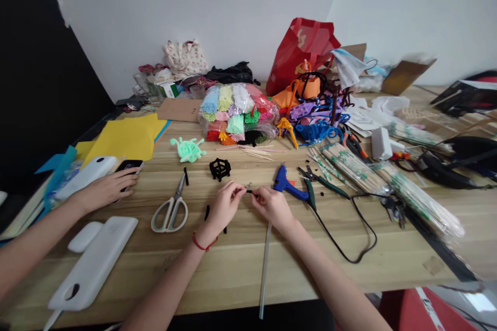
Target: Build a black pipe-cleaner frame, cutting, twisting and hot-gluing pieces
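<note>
Probably the short black piece [249,191], between left hand [224,208] and right hand [275,209], is light and bendable (soft also, I think); both pinch its ends, suitable places for holding.

From my end I read this as a craft workspace, perhaps a small studio. I have 1 long wooden table [240,264] set against a pale wall [233,5]. On it I see 1 blue glue gun [286,183], 1 pair of scissors [171,212], bagged bundles of coloured fuzzy stems [236,108], packs of thin sticks [355,168] and yellow sheets [126,137]. Whether the room belongs to a home, I can't tell.
</note>
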`<action>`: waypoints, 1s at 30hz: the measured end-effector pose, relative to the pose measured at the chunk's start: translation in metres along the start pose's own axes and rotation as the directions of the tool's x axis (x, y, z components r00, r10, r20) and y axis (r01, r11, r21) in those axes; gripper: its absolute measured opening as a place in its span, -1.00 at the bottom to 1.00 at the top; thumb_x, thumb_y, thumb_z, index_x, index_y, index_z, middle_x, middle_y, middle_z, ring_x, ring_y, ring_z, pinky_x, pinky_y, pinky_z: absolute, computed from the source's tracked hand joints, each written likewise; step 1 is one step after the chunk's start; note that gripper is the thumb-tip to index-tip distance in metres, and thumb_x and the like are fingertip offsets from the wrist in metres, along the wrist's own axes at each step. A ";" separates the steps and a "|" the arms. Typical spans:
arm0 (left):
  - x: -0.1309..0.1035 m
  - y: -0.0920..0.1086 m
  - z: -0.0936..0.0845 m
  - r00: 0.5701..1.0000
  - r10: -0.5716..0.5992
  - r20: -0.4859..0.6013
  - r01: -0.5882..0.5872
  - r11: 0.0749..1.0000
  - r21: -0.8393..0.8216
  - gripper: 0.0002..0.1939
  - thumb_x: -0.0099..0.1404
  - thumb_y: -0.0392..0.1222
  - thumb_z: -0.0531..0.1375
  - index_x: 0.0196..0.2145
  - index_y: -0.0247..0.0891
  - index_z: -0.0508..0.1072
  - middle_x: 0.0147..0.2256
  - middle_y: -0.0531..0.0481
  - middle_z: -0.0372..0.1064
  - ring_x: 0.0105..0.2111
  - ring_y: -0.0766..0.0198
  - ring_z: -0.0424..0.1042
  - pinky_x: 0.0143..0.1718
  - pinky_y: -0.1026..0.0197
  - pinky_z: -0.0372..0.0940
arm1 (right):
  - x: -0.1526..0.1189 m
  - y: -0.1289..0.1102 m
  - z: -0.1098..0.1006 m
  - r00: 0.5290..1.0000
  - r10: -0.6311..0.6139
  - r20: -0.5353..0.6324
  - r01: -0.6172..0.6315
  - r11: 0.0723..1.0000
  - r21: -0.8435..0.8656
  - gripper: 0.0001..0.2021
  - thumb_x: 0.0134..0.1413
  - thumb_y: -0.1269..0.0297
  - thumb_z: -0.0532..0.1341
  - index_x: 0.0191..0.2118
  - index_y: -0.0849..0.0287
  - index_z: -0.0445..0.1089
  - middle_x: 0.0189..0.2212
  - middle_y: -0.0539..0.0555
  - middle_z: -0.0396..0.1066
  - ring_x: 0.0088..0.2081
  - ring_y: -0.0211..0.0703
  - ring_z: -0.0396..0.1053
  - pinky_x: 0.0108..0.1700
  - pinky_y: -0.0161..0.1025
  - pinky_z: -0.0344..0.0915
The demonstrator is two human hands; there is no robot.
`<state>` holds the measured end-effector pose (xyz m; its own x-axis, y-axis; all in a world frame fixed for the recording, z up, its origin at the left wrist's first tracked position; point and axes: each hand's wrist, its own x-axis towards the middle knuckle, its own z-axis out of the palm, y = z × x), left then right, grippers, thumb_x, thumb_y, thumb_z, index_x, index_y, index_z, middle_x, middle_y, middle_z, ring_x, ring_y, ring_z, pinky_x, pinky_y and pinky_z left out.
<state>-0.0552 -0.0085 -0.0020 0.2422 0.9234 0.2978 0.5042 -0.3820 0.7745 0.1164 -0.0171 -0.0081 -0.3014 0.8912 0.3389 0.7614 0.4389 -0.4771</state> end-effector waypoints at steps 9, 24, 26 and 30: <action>0.002 0.007 -0.008 0.993 0.084 0.078 -0.094 0.986 0.135 -0.83 0.33 -0.25 0.00 -0.39 -0.23 0.33 -0.33 -0.03 0.33 -0.25 0.21 0.30 -0.20 0.17 0.21 | 0.000 -0.004 -0.003 0.998 -0.063 0.029 0.062 0.996 0.057 -0.84 0.09 0.39 0.12 -0.20 0.16 0.39 -0.37 0.10 0.49 -0.32 -0.18 0.44 -0.25 -0.34 0.27; -0.003 0.012 0.000 0.996 0.093 -0.003 -0.091 0.976 0.195 -0.87 0.30 -0.24 0.05 -0.40 -0.22 0.32 -0.36 -0.03 0.34 -0.26 0.19 0.32 -0.22 0.16 0.20 | -0.002 -0.005 0.006 0.986 0.142 -0.091 -0.137 0.989 0.057 -0.89 0.06 0.34 0.14 -0.37 0.19 0.41 -0.50 0.11 0.49 -0.47 -0.17 0.44 -0.42 -0.36 0.22; -0.003 0.013 0.003 0.996 0.090 -0.023 -0.085 0.982 0.167 -0.88 0.29 -0.25 0.07 -0.41 -0.23 0.31 -0.38 -0.01 0.34 -0.29 0.23 0.33 -0.25 0.20 0.21 | -0.002 -0.005 0.008 0.968 0.202 -0.150 -0.177 0.970 0.170 -0.88 0.04 0.30 0.15 -0.39 0.20 0.41 -0.50 0.11 0.50 -0.49 -0.17 0.44 -0.40 -0.34 0.26; -0.003 0.015 0.005 0.992 0.116 -0.047 -0.109 0.987 0.122 -0.88 0.28 -0.24 0.09 -0.43 -0.24 0.31 -0.41 0.01 0.33 -0.33 0.26 0.32 -0.28 0.22 0.22 | -0.001 -0.008 0.010 0.923 0.327 -0.202 -0.223 0.884 0.411 -0.84 -0.01 0.23 0.18 -0.46 0.20 0.40 -0.52 0.10 0.50 -0.53 -0.18 0.42 -0.44 -0.32 0.31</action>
<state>-0.0441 -0.0168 0.0058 0.2599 0.8738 0.4109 0.5717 -0.4822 0.6638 0.1049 -0.0201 -0.0123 0.0868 0.9431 0.3209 0.5047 0.2361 -0.8304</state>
